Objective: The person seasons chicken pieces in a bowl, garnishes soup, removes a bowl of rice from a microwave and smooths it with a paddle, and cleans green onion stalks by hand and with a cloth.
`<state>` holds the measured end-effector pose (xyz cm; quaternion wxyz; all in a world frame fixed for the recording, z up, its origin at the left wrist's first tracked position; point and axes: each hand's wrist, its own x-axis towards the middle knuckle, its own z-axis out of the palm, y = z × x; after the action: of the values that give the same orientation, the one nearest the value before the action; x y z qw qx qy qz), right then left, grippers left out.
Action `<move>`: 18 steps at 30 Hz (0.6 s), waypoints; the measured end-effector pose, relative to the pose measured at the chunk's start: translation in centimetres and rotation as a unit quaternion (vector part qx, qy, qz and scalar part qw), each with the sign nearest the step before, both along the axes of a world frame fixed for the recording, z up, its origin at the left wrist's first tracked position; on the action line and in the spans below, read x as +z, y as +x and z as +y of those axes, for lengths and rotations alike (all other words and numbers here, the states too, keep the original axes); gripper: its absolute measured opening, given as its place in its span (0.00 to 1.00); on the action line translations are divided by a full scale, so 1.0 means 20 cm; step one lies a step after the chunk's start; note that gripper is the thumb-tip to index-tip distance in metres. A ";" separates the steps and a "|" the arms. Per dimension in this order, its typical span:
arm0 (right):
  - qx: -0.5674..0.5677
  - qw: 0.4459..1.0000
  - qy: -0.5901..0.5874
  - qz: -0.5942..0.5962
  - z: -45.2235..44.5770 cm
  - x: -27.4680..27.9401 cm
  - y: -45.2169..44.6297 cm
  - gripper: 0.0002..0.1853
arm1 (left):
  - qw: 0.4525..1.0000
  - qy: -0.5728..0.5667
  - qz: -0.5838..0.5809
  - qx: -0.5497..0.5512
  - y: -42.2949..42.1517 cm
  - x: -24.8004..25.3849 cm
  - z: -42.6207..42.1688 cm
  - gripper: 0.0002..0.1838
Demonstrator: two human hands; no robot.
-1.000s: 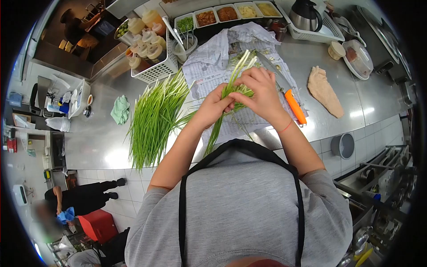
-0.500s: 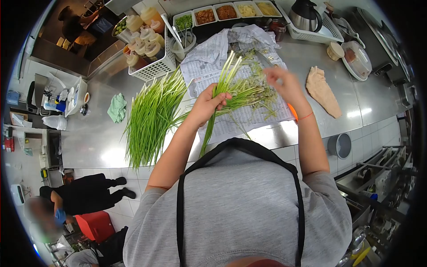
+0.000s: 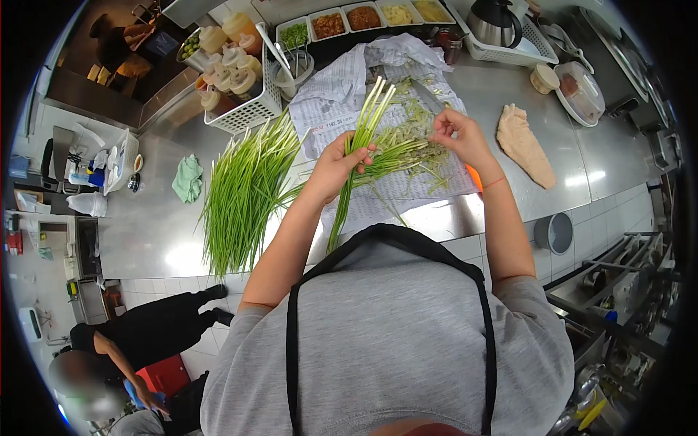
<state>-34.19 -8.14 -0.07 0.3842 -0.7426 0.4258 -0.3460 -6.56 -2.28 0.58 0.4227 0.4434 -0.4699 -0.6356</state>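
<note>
Clasping green stalks (image 3: 367,118), left hand (image 3: 338,166) wrapped tight; right hand (image 3: 456,136) curled, fingertips nearly meeting, contents unclear. It partly hid orange-handled knife (image 3: 475,177); newspaper (image 3: 327,102) lay beneath, bottle basket (image 3: 256,115) beyond.

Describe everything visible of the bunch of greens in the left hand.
The bunch of greens is several long, slim, smooth-looking stalks, whitish at the far end and deeper green toward the near end. The left hand grips it partway along, holding it slanted over the newspaper, pale ends pointing away. The right hand is apart from it.
</note>
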 end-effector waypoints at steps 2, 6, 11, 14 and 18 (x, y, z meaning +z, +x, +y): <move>0.024 0.997 0.075 0.012 0.03 -0.01 0.05 0.12 | 1.000 0.001 0.006 -0.008 0.02 0.00 0.01 0.14; -0.084 0.995 -0.028 0.042 -0.03 -0.13 -0.18 0.14 | 0.999 0.022 0.021 0.014 0.07 -0.03 0.02 0.13; -0.458 0.777 -0.126 0.414 0.00 -0.21 -0.58 0.17 | 0.993 0.062 0.095 -0.028 0.06 -0.07 0.03 0.08; -0.358 0.845 -0.069 0.390 0.02 -0.40 -0.80 0.19 | 0.994 0.060 0.084 -0.028 0.03 -0.03 0.04 0.07; -0.352 0.933 0.018 0.071 0.00 -0.35 -0.87 0.23 | 0.994 0.061 0.085 -0.035 0.01 0.00 0.03 0.06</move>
<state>-51.64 -8.22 -7.13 0.2194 -0.5607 0.6923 -0.3978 -6.32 -1.65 0.49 0.4111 0.3961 -0.4074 -0.7129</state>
